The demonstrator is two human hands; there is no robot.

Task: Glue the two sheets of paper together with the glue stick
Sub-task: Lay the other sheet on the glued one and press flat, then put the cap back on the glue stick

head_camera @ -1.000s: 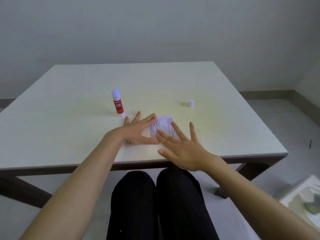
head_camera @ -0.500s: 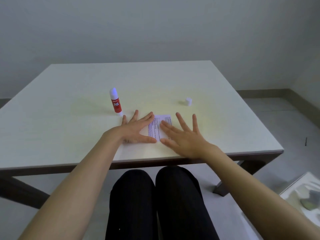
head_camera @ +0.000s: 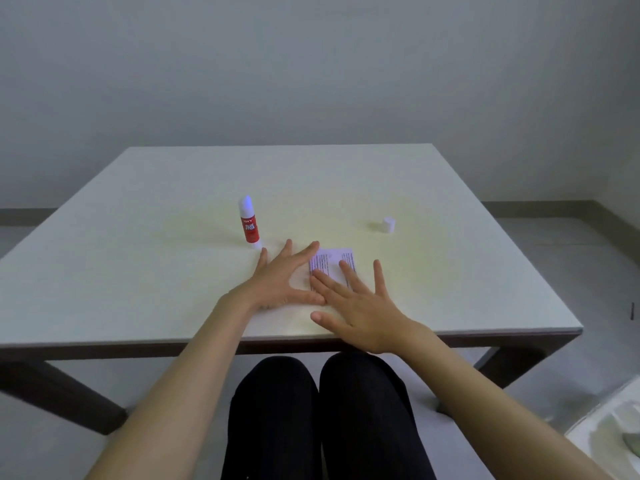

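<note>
A small printed paper (head_camera: 330, 261) lies flat on the white table (head_camera: 138, 271), near the front edge. My left hand (head_camera: 280, 282) rests flat on the table with fingers spread, its fingertips on the paper's left edge. My right hand (head_camera: 356, 303) lies flat with spread fingers over the paper's near and right part. Whether there are two sheets under the hands I cannot tell. The red and white glue stick (head_camera: 248, 221) stands upright and uncapped just beyond my left hand. Its white cap (head_camera: 388, 225) sits apart at the right.
My black-clad knees (head_camera: 322, 410) are under the table's front edge. A pale object (head_camera: 613, 431) lies on the floor at the lower right. A grey wall stands behind the table.
My right hand has slid back toward me and slightly right over the paper, after moving forward on it half a second ago. My left hand has stayed in place.
</note>
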